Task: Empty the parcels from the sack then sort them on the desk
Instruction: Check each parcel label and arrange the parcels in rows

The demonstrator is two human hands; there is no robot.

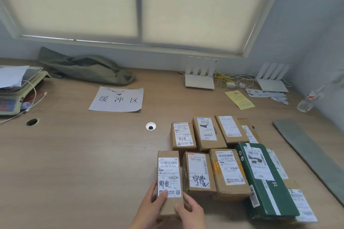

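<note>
Sack (pixel 87 69) limp, flat at surface (pixel 74 163) back-left, looks emptied. Left hand (pixel 150 204) and right hand (pixel 189 212) both clamp narrow box (pixel 169 176) at its near end, front row's left end, beside sorted parcels (pixel 214 150). Cardboard: stiff, probably light; grip long sides.

The paper sheet (pixel 116 99) lying far left on the surface says 缓冲区 in big handwritten characters. The near-left box (pixel 169 182) has a label with 516-K20-00-030 printed, plus 邮皮 in marker. Same 邮皮 scrawl on the box (pixel 183 136) just behind it. The next box along in that far row (pixel 207 133) has 040563 handwritten. The green box (pixel 264 180) shows a white letter R on its side. Other labels are too blurry to read.
</note>
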